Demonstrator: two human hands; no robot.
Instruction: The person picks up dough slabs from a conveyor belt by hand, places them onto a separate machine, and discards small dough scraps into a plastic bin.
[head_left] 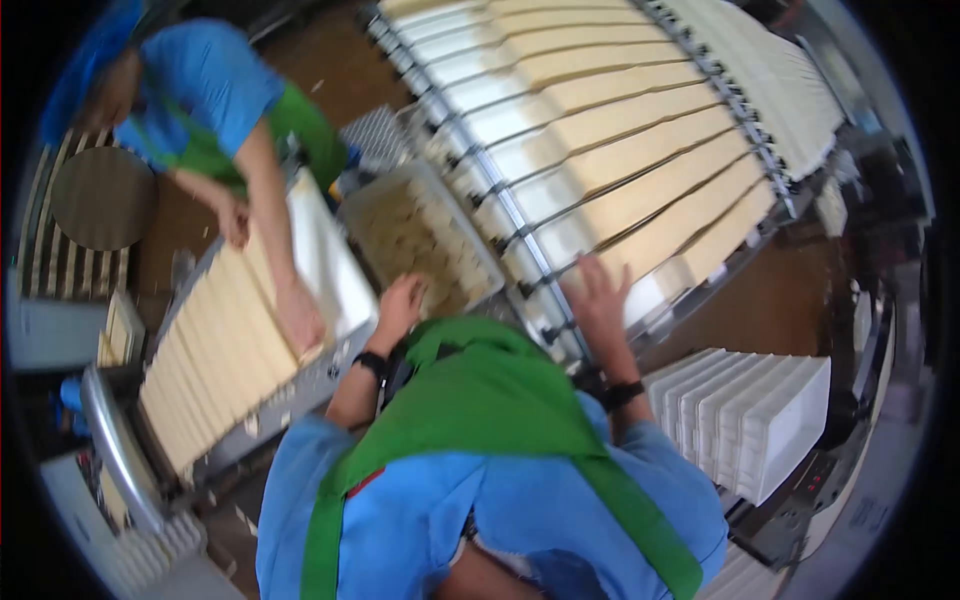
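Noodle-drying rack (600, 130), pale flat sheets on rods; left hand (402, 303) and right hand (598, 290) both released, fingers spread.

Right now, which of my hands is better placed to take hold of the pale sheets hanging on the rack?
Probably the right. The right hand is open, fingers spread, at the near edge of the pale sheets. The left hand is off to the side, at the bin of pale pieces.

We see a brown floor (345, 60) under the machines, a long metal rack (600, 130) lit brightly from above, a stack of white trays (745, 415) at the right, and a slatted pallet (60, 255) at the left.
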